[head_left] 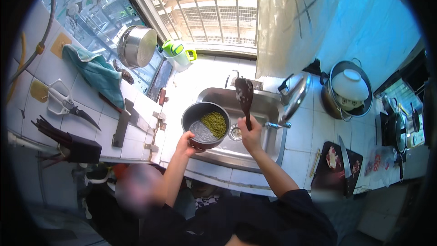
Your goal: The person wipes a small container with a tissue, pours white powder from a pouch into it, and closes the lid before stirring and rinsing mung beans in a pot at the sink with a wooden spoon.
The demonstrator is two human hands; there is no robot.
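Observation:
My left hand (187, 146) grips the near side of a dark round pot (186, 116), tilted over the left part of the stainless steel sink (269, 147). Small green beans, which look like mung beans (214, 123), lie heaped to one side in the pot. The rest of its bottom looks wet and shiny. In my right hand (251, 136) is the handle of a dark brown rice paddle (244, 94), held upright over the sink with its blade up. White bits like rice cling to the blade. The sink drain (235, 132) shows between my hands.
Right of the sink stand a chrome faucet (296, 97) and a large pot (327, 99) holding bowls. A knife (344, 157) lies on a black cutting board (324, 169) with raw meat. Scissors (63, 99), a cleaver (121, 126) and a teal cloth (94, 70) hang at left.

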